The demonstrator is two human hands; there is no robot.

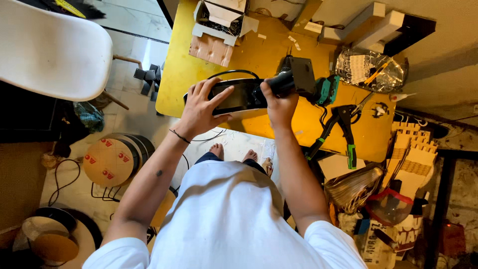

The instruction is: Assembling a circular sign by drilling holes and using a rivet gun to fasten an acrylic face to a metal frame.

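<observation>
I hold a black screened device [239, 95] over the near edge of the yellow bench [174, 74]. My left hand [201, 107] lies across its left end, fingers [219, 94] spread wide over the dark glass, thumb underneath. My right hand [280, 102] is wrapped shut round its black handle-like mount [286, 79] at the right end. I judge the hold is best kept two-handed and level, palm off the glass, with the black cable [234, 72] at its top left slack.

At two o'clock lie black pliers with green grips [343, 129], then a teal tool [327, 89]. At twelve o'clock, further back, sits an open white carton [219, 22] with a brown cardboard flap. At one o'clock, a crinkled clear plastic bag [368, 69] holds a white label and an orange stick. Down at eight o'clock, on the floor, stand brown tape rolls [112, 159] with red marks.
</observation>
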